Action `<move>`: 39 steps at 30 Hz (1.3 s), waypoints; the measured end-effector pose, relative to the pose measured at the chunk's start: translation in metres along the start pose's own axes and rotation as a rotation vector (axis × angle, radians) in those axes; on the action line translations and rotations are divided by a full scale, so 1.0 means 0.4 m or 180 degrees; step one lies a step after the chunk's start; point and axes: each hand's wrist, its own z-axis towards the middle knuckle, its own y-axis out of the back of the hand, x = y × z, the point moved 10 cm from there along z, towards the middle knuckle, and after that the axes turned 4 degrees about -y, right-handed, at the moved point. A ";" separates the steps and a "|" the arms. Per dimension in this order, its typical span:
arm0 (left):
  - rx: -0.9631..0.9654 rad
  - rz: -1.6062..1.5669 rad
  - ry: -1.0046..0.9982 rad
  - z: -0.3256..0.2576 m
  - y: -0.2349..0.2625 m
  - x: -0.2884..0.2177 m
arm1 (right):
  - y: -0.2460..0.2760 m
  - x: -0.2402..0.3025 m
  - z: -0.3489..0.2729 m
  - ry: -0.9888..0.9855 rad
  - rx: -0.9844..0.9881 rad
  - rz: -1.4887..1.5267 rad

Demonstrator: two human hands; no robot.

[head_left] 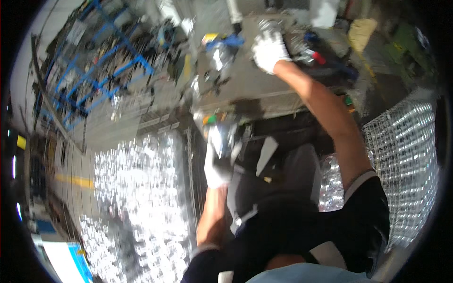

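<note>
My left hand point(218, 173), in a white glove, is closed around the lower end of a shiny silver metal piece point(222, 139) in front of the near edge of the worktable. Motion blur hides that piece's exact shape. Farther off, my right hand point(271, 51), also gloved in white, reaches over the tabletop point(240, 78) with its fingers spread. Its fingertips are at a shiny silver part point(271, 26); whether they grip it I cannot tell. Left of my right hand, another silver piece point(221, 57) lies beside a blue object point(231, 40).
Many shiny metal parts point(146, 188) fill a large area at the left. A wire basket point(403, 165) of shiny parts stands at the right. Blue metal racking point(120, 52) is at the far left. Dark tools and a red-tipped object point(319, 58) lie right of my right hand.
</note>
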 end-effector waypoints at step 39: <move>-0.1153 0.0379 0.0504 0.834 -0.343 0.415 | -0.036 -0.260 -0.725 -0.1862 -0.1286 0.3740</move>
